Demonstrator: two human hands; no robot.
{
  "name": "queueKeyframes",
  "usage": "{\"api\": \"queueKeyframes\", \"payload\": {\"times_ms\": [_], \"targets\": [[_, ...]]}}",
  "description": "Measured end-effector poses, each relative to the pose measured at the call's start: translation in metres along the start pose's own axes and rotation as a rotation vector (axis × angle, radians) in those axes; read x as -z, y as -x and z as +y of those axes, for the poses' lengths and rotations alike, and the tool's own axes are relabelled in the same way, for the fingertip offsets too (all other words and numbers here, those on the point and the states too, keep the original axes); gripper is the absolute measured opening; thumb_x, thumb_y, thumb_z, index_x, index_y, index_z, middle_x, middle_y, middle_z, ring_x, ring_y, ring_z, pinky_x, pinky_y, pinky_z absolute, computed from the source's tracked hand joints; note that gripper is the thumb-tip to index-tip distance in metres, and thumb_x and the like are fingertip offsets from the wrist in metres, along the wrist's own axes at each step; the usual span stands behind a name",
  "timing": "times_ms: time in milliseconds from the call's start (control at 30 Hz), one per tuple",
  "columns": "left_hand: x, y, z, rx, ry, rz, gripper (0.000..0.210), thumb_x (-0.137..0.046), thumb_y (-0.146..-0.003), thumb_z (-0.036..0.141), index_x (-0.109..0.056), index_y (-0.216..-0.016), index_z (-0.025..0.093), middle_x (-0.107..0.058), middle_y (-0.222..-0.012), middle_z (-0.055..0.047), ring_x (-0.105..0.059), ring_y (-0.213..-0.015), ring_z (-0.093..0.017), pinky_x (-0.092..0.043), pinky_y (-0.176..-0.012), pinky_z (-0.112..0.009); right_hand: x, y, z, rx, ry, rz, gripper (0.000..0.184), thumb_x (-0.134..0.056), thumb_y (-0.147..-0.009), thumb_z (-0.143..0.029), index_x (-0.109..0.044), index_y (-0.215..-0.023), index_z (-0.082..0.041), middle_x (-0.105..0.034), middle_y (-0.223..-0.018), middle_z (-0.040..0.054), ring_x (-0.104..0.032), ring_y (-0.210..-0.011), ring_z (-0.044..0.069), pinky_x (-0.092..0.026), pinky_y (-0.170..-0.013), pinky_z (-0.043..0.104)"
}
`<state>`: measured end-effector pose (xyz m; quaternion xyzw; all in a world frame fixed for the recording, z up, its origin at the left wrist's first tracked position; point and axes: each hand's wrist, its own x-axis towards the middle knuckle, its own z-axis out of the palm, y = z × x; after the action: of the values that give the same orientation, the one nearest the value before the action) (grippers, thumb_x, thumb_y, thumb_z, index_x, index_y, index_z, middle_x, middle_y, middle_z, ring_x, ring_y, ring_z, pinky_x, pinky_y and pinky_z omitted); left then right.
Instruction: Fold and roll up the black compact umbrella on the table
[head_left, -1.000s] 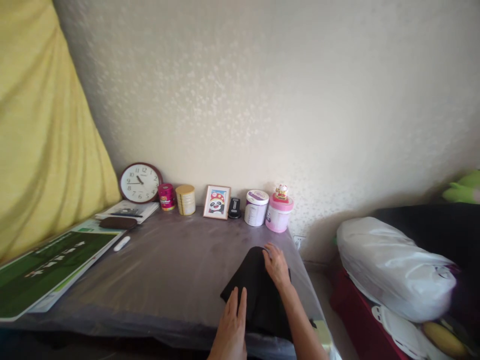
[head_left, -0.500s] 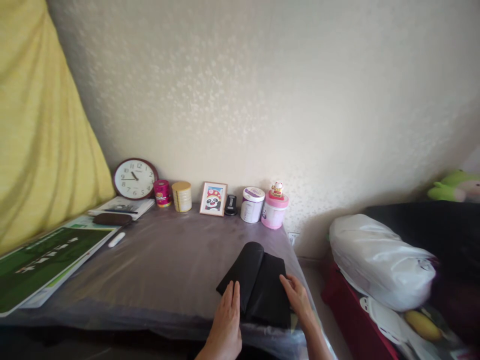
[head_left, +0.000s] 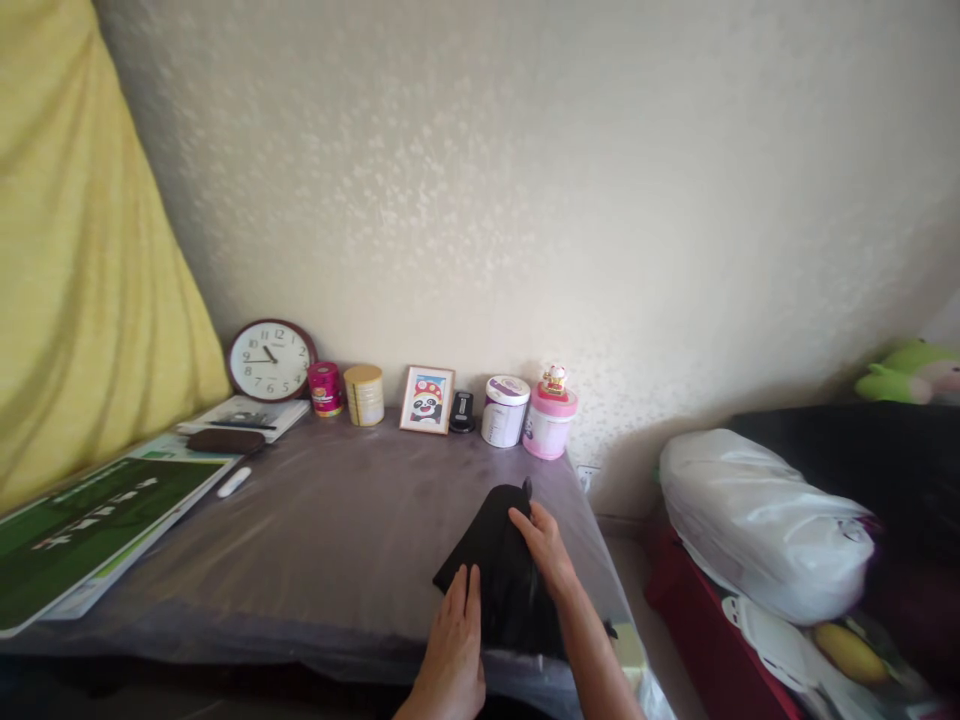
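A piece of folded black cloth [head_left: 491,535] lies near the front right of the table, its right side turned over toward the left. My left hand [head_left: 456,630] rests on the cloth's lower left part with its fingers straight and close together. Further up, my right hand [head_left: 541,545] grips the turned-over edge, thumb toward the left. Part of the cloth is hidden under my right hand and forearm.
Along the wall stand a clock [head_left: 271,360], a pink can [head_left: 325,390], a yellow-lidded jar [head_left: 364,396], a framed panda picture [head_left: 427,400] and tubs [head_left: 505,412]. Green boards [head_left: 90,525] lie left. A white plastic bag [head_left: 761,510] sits beyond the table's right edge.
My right hand has moved left and away from me, carrying the cloth's right side over toward its middle. My left hand has stayed in place.
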<state>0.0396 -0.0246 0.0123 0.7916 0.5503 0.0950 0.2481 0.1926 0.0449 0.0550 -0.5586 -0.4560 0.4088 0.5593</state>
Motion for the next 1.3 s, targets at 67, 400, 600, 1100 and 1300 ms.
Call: {"api": "queueKeyframes", "payload": {"times_ms": [67,400,600,1100,1300], "targets": [[0.000,-0.001,0.001,0.010,0.002,0.005,0.092,-0.043,-0.053,-0.004,-0.010,-0.139,0.004,-0.007,-0.149,-0.015,-0.010,-0.137,-0.024,-0.016,-0.112,-0.033,-0.009,-0.009,0.007,0.009,0.053,0.004,0.036,-0.063,-0.066,-0.048,-0.063,-0.080,-0.014,-0.062,-0.062,0.0010,-0.058,-0.058,0.016,-0.046,-0.052,0.026],[0.001,-0.002,-0.009,-0.050,-0.148,0.038,0.080,-0.044,-0.057,0.001,-0.027,-0.135,0.003,-0.017,-0.147,-0.017,-0.018,-0.136,-0.025,-0.020,-0.111,-0.037,-0.030,-0.031,0.035,0.025,0.472,0.080,0.032,-0.063,-0.068,-0.034,-0.064,-0.093,-0.015,-0.066,-0.073,0.0033,-0.062,-0.075,0.020,-0.046,-0.064,0.027],[-0.008,-0.002,-0.028,-0.045,-0.151,0.060,0.067,-0.045,-0.071,0.015,-0.027,-0.135,0.003,-0.031,-0.142,-0.019,-0.031,-0.131,-0.027,-0.029,-0.108,-0.041,-0.039,-0.032,0.035,-0.004,0.562,-0.053,0.035,-0.055,-0.075,-0.030,-0.058,-0.105,-0.015,-0.066,-0.073,0.0036,-0.063,-0.067,0.017,-0.046,-0.055,0.024],[0.006,-0.010,-0.011,-0.205,-0.157,0.114,0.082,-0.050,-0.060,0.013,-0.025,-0.138,0.016,-0.018,-0.149,-0.009,-0.015,-0.137,-0.027,-0.019,-0.111,-0.047,-0.038,-0.005,0.017,0.302,0.665,-0.412,0.027,-0.042,-0.085,-0.024,-0.066,-0.097,-0.023,-0.072,-0.082,0.0001,-0.065,-0.076,0.014,-0.047,-0.071,0.024],[0.004,-0.011,-0.010,-0.136,-0.181,-0.006,0.086,-0.042,-0.058,0.002,-0.015,-0.140,0.012,-0.009,-0.150,-0.009,-0.008,-0.138,-0.023,-0.016,-0.112,-0.042,-0.026,0.010,0.024,0.655,0.757,-0.375,0.027,-0.043,-0.089,-0.029,-0.069,-0.094,-0.024,-0.071,-0.092,0.0018,-0.058,-0.097,0.017,-0.043,-0.088,0.030]]}}
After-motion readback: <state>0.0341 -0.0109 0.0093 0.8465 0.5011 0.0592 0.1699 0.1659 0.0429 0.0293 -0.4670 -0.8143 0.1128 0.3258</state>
